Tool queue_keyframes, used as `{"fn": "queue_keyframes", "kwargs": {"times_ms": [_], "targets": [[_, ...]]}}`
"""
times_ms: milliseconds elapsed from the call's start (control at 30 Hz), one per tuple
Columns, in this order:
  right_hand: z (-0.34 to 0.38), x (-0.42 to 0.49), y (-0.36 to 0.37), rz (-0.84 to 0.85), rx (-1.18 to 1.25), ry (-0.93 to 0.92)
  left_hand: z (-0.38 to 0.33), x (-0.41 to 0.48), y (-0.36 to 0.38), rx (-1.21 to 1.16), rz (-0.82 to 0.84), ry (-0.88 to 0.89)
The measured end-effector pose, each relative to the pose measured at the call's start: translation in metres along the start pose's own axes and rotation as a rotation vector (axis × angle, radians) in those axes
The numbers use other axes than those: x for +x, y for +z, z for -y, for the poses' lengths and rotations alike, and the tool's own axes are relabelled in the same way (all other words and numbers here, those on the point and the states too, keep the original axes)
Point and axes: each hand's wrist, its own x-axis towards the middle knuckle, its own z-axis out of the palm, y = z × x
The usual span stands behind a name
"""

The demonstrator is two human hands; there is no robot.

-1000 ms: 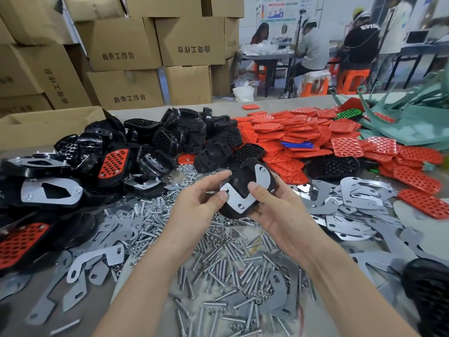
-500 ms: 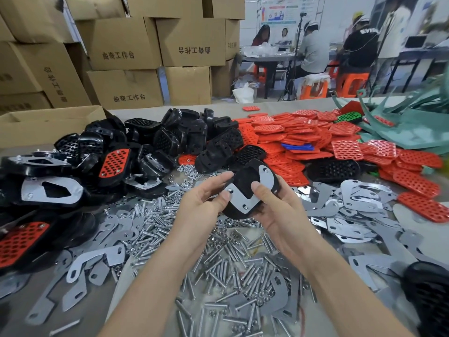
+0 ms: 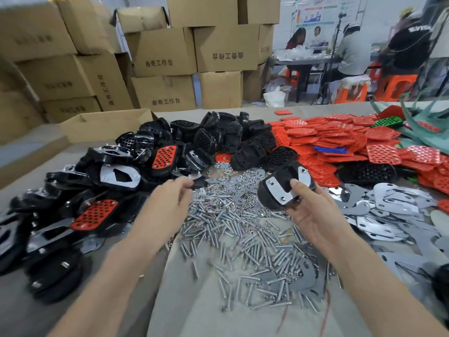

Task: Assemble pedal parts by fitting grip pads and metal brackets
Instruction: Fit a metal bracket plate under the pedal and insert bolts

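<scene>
My right hand (image 3: pixel 313 215) grips a black pedal body (image 3: pixel 266 199) with a V-shaped metal bracket (image 3: pixel 277 190) on its upturned face; my thumb presses on the pedal between the bracket's arms. My left hand (image 3: pixel 167 203) is off the pedal, out to the left over the bolts, its fingertips near a small dark part beside the nuts (image 3: pixel 228 166). Motion blur hides whether its fingers hold anything.
Loose bolts (image 3: pixel 230 229) cover the table centre. Red grip pads (image 3: pixel 340 139) are heaped at back right and flat metal brackets (image 3: pixel 393 205) at right. Black pedal bodies (image 3: pixel 218 137) sit behind, assembled pedals (image 3: pixel 94 215) at left. An open cardboard box (image 3: pixel 104 125) stands at back left.
My left hand let go of the pedal and moved left toward the nuts. My right hand now holds the pedal alone, shifted right.
</scene>
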Motion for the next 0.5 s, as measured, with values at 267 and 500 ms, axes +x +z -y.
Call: {"fn": "queue_keyframes", "kwargs": {"times_ms": [267, 500], "targets": [[0.000, -0.006, 0.002, 0.037, -0.075, 0.050, 0.046, -0.015, -0.020, 0.372, 0.269, -0.143], [0.002, -0.004, 0.002, -0.001, -0.053, 0.088, 0.045, -0.011, -0.028, 0.273, 0.268, -0.066]]}}
